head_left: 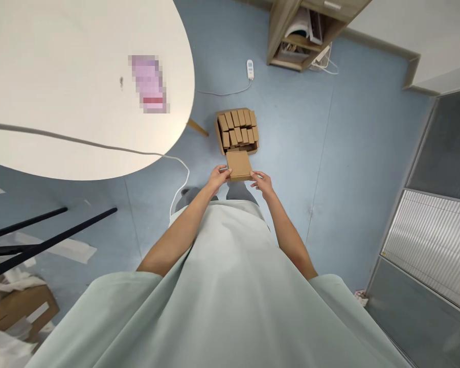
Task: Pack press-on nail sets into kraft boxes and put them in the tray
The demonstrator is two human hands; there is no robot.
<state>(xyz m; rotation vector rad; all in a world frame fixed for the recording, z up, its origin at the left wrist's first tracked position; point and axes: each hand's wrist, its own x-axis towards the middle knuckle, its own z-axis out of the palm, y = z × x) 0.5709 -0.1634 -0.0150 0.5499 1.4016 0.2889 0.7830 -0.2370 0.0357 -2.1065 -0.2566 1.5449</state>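
Note:
A flat, square cardboard box (238,164) is held level in front of my body, its lid closed. My left hand (219,177) grips its left near corner between thumb and fingers. At the right near corner, my right hand (262,182) pinches the same box. Just beyond it on the floor stands a larger open carton (217,134), partly covered at its near edge by the held box. Inside are two rows of small cardboard boxes (235,118) standing on edge.
A white round table (80,102) fills the upper left, with a blurred pink item (149,84) and a cable (61,137) on it. A white power strip (250,69) lies on the blue floor. A wooden cabinet (283,30) stands at the back; black legs (76,225) jut in from the left.

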